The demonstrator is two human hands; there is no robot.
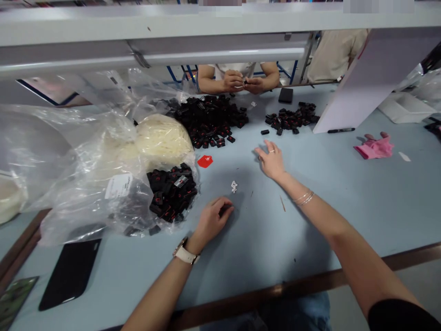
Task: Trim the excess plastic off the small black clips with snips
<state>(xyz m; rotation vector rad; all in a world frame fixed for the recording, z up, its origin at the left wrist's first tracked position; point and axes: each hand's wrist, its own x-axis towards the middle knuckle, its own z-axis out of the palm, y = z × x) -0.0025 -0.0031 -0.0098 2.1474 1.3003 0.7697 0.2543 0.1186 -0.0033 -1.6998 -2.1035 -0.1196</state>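
My left hand (214,217) rests on the blue tabletop with its fingers curled in towards the thumb. Whatever may be between those fingertips is hidden. Just beyond it lies a small cluster of white plastic bits (234,186). Further up and to the right, my right hand (272,161) hovers low over the table, fingers spread and holding nothing I can make out. Nearest to its fingertips is a single small black piece (265,132), in front of a small pile of black-and-red pieces (292,117). A red flat piece (205,161) with white bits on it lies between the hands and the bags.
Clear plastic bags (86,170) with cream-coloured and black parts fill the left. A large black heap (210,119) lies behind. A black tablet-like slab (70,273), a pink glove (375,147) and a pen (341,130) lie around. Across the table, a co-worker's hands (243,82) hold a small part.
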